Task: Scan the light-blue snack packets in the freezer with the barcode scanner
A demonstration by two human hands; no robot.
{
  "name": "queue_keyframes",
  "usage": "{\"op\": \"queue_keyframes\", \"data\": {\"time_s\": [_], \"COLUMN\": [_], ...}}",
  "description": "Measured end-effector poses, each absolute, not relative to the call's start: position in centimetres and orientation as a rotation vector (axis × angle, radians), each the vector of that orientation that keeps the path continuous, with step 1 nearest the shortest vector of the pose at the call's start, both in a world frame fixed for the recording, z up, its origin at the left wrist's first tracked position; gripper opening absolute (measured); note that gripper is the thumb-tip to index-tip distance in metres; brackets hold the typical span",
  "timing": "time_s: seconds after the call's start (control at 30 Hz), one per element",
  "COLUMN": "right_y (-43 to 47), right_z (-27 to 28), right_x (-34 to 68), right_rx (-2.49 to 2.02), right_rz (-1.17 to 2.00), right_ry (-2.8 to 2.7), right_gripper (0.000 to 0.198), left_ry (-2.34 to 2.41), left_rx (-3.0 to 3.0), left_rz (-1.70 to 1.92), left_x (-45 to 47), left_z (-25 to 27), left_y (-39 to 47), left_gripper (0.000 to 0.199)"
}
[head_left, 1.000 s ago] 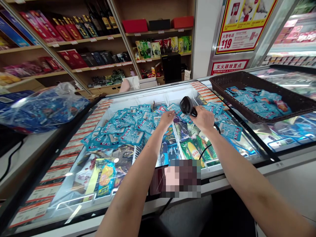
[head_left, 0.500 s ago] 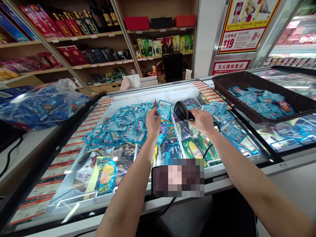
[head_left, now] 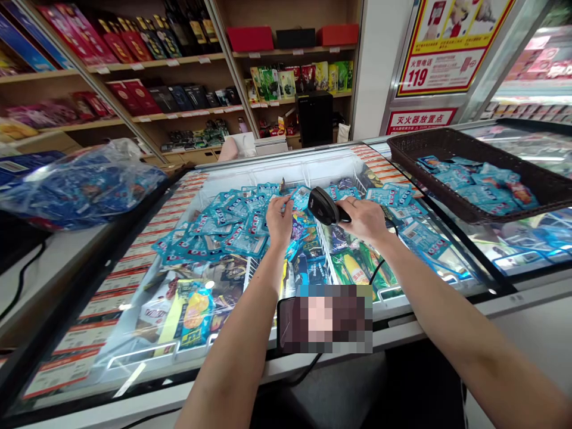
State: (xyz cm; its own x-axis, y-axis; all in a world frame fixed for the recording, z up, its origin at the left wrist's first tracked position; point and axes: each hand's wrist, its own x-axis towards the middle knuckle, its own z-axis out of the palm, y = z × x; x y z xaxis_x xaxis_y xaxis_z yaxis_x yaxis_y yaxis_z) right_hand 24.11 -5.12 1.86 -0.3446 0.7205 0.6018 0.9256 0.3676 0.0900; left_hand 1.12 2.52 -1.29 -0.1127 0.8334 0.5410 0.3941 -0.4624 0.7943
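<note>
My left hand (head_left: 279, 220) pinches a blue snack packet (head_left: 301, 196) by its edge, and the packet tilts beneath the scanner's head. A black handheld barcode scanner (head_left: 324, 206) is gripped in my right hand (head_left: 364, 219), its head pointing left toward that packet. Under and left of my left hand, many similar blue packets (head_left: 241, 223) lie in a loose pile on the freezer's glass top (head_left: 134, 322). More blue packets (head_left: 422, 237) are spread to the right of my right hand. The scanner's black cable (head_left: 376, 271) runs down below my right wrist.
A brown woven basket (head_left: 487, 146) with blue packets stands at the right. On the left lies a clear plastic bag (head_left: 89, 185) full of blue packets. A phone (head_left: 290, 328) with a blurred screen sits at the freezer's front edge. Stocked shelves (head_left: 174, 62) line the back.
The packet in my left hand has tipped from facing me to a flatter angle and partly slid behind the scanner. The scanner has moved slightly left and down toward it.
</note>
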Motion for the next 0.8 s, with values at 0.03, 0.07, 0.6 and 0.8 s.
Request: {"op": "queue_keyframes", "data": {"time_s": [0.03,0.07,0.6,0.8], "right_y": [-5.13,-5.15,-5.56,-5.6], "right_z": [1.87,1.91,2.72,2.7], "right_x": [24.07,24.03,23.4,23.5], "right_rx": [-1.42,-1.418,-1.394,-1.442], "right_rz": [-0.585,-0.583,-0.564,-0.522], "right_ry": [-2.168,-2.172,-2.204,-2.168], "right_gripper": [0.031,0.031,0.03,0.03], "left_ry": [1.34,1.335,1.45,1.463], "left_rx": [1.752,1.712,1.676,1.733], "left_rz": [1.588,1.577,1.502,1.482], "left_x": [1.14,1.18,1.4,1.47], "left_z": [-1.38,-1.45,-1.0,-1.07], "left_y": [2.61,2.67,2.38,2.36], "left_gripper": [0.033,0.034,0.036,0.038]}}
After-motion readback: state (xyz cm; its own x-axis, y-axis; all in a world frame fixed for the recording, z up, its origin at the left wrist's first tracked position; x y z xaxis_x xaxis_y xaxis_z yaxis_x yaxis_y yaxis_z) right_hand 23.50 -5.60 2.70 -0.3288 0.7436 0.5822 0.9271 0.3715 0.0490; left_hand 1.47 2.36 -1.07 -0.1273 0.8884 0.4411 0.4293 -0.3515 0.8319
